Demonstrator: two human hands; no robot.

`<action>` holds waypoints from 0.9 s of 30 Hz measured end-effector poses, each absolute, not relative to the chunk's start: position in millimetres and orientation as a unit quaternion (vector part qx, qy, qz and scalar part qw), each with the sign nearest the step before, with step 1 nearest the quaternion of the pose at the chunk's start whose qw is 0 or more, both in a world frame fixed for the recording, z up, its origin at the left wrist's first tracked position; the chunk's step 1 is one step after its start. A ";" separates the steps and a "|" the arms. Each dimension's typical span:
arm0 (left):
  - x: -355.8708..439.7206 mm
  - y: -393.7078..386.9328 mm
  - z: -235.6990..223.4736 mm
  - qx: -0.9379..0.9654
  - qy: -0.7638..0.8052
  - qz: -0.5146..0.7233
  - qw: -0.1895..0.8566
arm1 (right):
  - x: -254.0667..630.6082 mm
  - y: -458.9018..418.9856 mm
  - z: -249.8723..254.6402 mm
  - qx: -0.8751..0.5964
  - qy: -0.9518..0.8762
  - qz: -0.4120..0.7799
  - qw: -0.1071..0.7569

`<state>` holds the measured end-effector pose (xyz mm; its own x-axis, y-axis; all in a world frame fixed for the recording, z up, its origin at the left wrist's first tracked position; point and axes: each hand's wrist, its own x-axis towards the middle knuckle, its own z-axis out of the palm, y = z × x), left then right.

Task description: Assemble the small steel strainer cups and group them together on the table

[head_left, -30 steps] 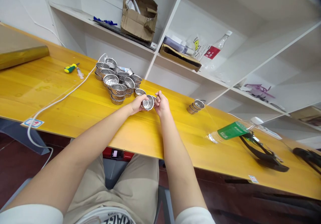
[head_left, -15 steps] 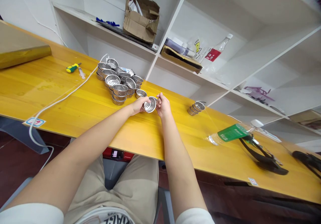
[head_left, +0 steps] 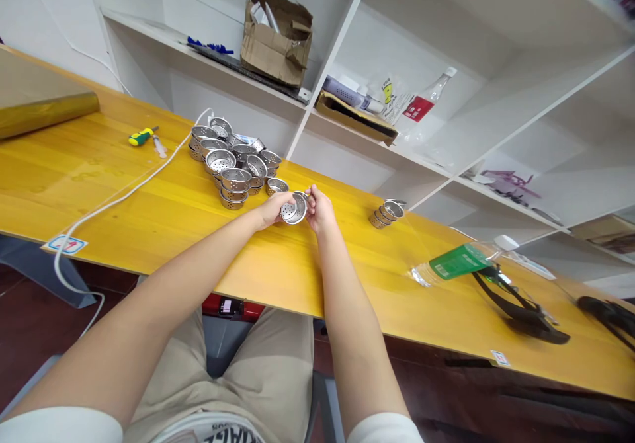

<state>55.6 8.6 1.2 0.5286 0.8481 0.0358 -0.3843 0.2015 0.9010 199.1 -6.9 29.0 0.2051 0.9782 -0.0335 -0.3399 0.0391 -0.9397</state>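
Note:
Over the table, my left hand (head_left: 274, 209) grips a small perforated metal strainer basket (head_left: 296, 210) by its left side, the thumb over the rim. The basket tilts so that its holed inside faces me. At its right edge, my right hand (head_left: 321, 210) is closed, thumb and fingertips pinched against the rim; whether they hold a handle there is too small to tell. Just behind the left hand stands a single strainer basket (head_left: 276, 186). Further left is a pile of stacked strainer baskets (head_left: 235, 180), some with thin wire handles.
To the right stands a short stack of baskets (head_left: 385, 215). A green-labelled bottle (head_left: 459, 262) and a black strap (head_left: 520, 311) lie beyond it. At left are a screwdriver (head_left: 141, 137) and a white cable (head_left: 124, 200). White shelving (head_left: 342, 145) rises behind the table.
Both hands and the basket between them have barely moved; the basket is turned very slightly. The whole view has shifted a little.

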 end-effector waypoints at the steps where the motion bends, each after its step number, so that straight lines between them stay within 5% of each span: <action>1: 55.2 7.8 1.7 0.475 0.241 0.417 0.737 | 199.3 -6.9 29.1 -0.455 -0.349 0.524 0.630; 13: 51.4 5.0 6.9 0.464 0.259 0.401 0.746 | 198.0 -7.2 28.9 -0.474 -0.362 0.513 0.617; 27: 53.7 6.4 13.8 0.392 0.297 0.467 0.735 | 186.7 -13.9 27.2 -0.500 -0.513 0.183 0.673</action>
